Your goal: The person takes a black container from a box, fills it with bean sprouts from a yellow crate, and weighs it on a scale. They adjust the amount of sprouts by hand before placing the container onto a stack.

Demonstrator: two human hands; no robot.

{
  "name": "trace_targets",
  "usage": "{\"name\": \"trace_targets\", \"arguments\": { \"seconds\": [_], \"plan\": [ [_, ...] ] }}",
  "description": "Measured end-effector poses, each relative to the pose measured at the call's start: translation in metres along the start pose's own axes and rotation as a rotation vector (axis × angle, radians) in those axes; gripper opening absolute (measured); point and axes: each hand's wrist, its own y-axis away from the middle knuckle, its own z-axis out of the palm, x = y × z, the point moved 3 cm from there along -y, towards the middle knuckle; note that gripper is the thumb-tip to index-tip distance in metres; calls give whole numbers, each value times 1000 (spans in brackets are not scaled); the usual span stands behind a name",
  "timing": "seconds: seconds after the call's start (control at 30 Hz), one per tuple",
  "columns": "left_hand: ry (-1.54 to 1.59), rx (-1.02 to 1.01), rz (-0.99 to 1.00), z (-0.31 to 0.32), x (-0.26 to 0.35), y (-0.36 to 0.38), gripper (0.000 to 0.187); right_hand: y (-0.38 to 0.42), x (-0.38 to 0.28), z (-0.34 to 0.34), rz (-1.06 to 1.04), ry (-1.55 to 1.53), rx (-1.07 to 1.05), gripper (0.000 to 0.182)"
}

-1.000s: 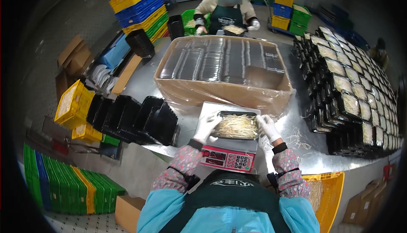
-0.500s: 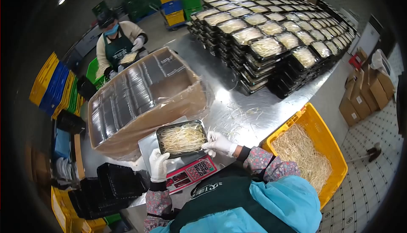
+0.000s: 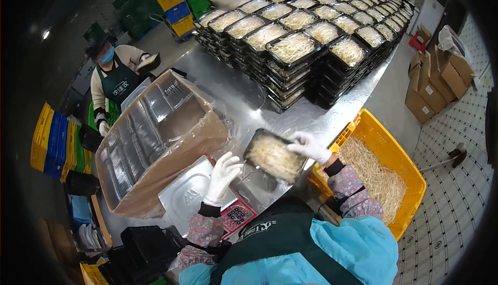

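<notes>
Step in hand: a filled black tray of bean sprouts (image 3: 275,156) is in the air, off the scale (image 3: 194,194) and tilted, carried to the right above the near edge of the steel table (image 3: 244,98).
Right hand: the gloved right hand (image 3: 307,145) pinches the tray's far right rim, fingers curled over the edge.
Left hand: the gloved left hand (image 3: 224,173) hangs just left of the tray with fingers loosely spread; whether a fingertip touches the tray's near corner I cannot tell.
Tray position: between the two hands, above the table edge, near the yellow crate of loose sprouts (image 3: 381,173) at the right and well apart from the stacked filled trays (image 3: 306,41) on the far side.
Next move, as a judgement: the tray likely needs levelling so no sprouts spill, then a clear reach, either to the crate or across the table to the stacks.
Surface: shiny steel table with stray sprouts; a large cardboard box of plastic-wrapped empty trays (image 3: 155,139) stands left of the scale, whose platform is bare.
Room: another person in an apron (image 3: 116,80) works at the far left; coloured crates (image 3: 54,139) are stacked at the left, cardboard boxes (image 3: 436,85) stand at the right on a tiled floor.
</notes>
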Motion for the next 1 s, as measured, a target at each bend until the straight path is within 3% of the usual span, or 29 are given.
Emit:
{"name": "trace_targets", "arguments": {
  "seconds": [0.07, 0.1, 0.13, 0.2, 0.3, 0.33, 0.4, 0.43, 0.5, 0.53, 0.6, 0.63, 0.67, 0.73, 0.77, 0.8, 0.87, 1.0],
  "plan": [
    [-18, 18, 83, 0, 0, -2, 48, 2, -4, -46, -231, 341, 329, 21],
    [-178, 142, 159, -12, -1, -2, 52, -4, -4, -60, -433, 532, 526, 23],
    [-338, 268, 236, -24, 0, -1, 56, 2, 4, -74, -398, 703, 720, 19],
    [-713, 460, 383, -47, 9, 8, 52, -8, 25, -86, -217, 993, 812, 15],
    [-1143, 718, 535, -115, -2, 13, 54, -14, 40, -60, -207, 945, 699, 18],
    [-1334, 825, 529, -133, -5, 17, 55, -19, 49, -51, -344, 896, 600, 18],
    [-1497, 928, 186, -171, -15, 21, 62, -15, 50, -21, -471, 854, 493, 17],
    [-1498, 942, 82, -182, -28, 25, 65, -12, 56, -17, -466, 859, 501, 17],
    [-1562, 885, -139, -177, -37, 24, 70, -19, 80, -21, -180, 371, 569, 17],
    [-1635, 816, -81, -159, -42, 22, 69, -25, 84, -23, -182, 375, 566, 17],
    [-1682, 584, 165, -111, -48, 12, 69, -25, 99, -37, -189, -293, 972, 14],
    [-1575, 379, 206, -79, -47, 7, 68, -32, 101, -45, -205, -397, 1084, 13],
    [-1459, 185, 247, -47, -42, 4, 67, -37, 107, -52, -48, -547, 1081, 26],
    [-1168, -140, 214, 2, -48, 2, 64, -60, 123, -65, 7, -554, 1185, 29],
    [-1180, -213, 332, 14, -48, 4, 63, -73, 142, -71, -36, -500, 1151, 31],
    [-1189, -286, 450, 22, -44, 6, 61, -73, 140, -73, 83, -537, 1121, 34],
    [-1192, -194, 410, 15, -14, 21, 60, -81, 134, -77, 108, -581, 1111, 37],
    [-833, 420, 489, -70, 37, 87, 57, -66, 125, -59, -80, -696, 1224, 33]
  ]
}}
